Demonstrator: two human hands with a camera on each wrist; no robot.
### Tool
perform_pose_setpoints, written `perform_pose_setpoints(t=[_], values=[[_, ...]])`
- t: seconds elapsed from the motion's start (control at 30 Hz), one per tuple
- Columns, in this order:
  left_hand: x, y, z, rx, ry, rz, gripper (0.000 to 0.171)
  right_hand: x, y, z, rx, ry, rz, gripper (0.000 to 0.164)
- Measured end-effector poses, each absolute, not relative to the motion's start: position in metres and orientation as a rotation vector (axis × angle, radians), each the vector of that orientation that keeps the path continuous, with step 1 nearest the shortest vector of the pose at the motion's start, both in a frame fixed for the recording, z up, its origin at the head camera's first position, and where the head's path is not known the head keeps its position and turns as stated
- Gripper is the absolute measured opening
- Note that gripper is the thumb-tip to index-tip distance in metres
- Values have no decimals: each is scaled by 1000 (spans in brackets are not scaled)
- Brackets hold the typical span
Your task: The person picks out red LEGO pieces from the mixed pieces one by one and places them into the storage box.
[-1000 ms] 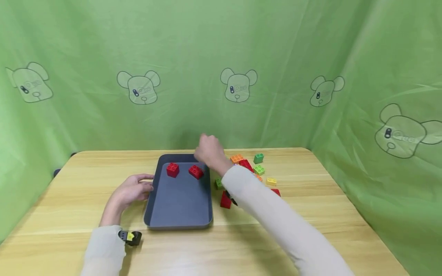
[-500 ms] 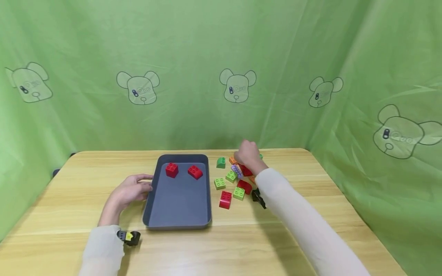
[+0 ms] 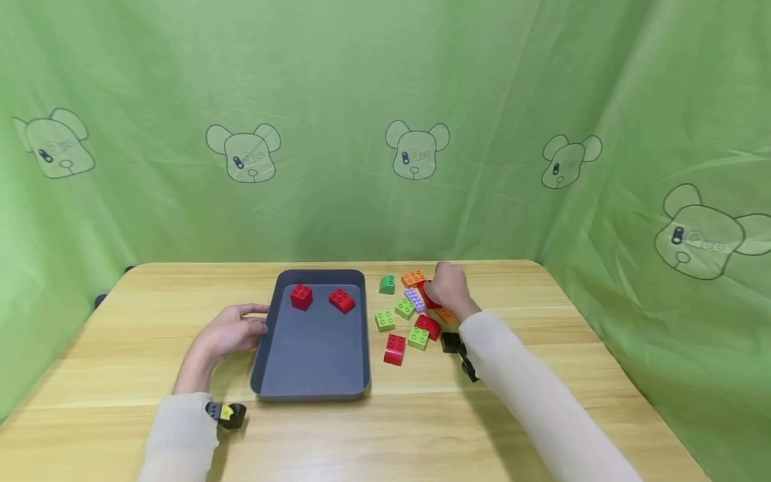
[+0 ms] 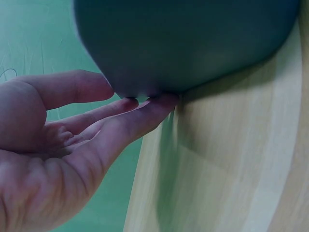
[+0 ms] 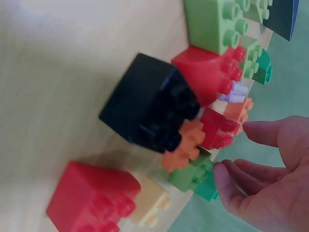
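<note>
My left hand (image 3: 233, 328) is at the left side of a dark grey tray (image 3: 310, 355), with its fingertips touching the tray's outer wall. In the left wrist view, the thumb and fingers (image 4: 145, 116) meet the wall's edge without wrapping round it. Two red bricks lie in the tray's far part, a square one (image 3: 301, 296) and a curved one (image 3: 342, 300). Over the pile of bricks to the right, my right hand (image 3: 448, 288) reaches down. Its thumb and fingers are spread around a red brick (image 5: 212, 129), with a gap left between them and it.
Around the right hand lie lime bricks (image 3: 418, 337), a purple brick (image 3: 414, 299), orange bricks (image 3: 413, 278), a green curved brick (image 3: 387, 284) and other red bricks (image 3: 394, 349). A black brick (image 5: 145, 104) appears near the right wrist. A green curtain (image 3: 337, 214) hangs behind the table.
My right hand has moved from above the tray's far right corner rightward to the pile, then lowered among the bricks. The left hand stays at the tray.
</note>
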State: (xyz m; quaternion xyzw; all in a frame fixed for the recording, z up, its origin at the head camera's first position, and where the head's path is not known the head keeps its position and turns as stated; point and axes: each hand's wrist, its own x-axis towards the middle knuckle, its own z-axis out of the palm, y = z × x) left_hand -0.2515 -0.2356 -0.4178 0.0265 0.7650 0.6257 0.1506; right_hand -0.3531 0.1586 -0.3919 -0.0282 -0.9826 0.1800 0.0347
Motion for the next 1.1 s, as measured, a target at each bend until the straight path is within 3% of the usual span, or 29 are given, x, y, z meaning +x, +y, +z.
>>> perform_pose_setpoints(t=[0.13, 1.1], values=[[-252, -236, -419, 73, 2201, 1794, 51, -353, 158, -400, -83, -3031, 555, 13], [-253, -236, -419, 69, 2172, 1812, 52, -352, 146, -407, -154, -3048, 530, 23]])
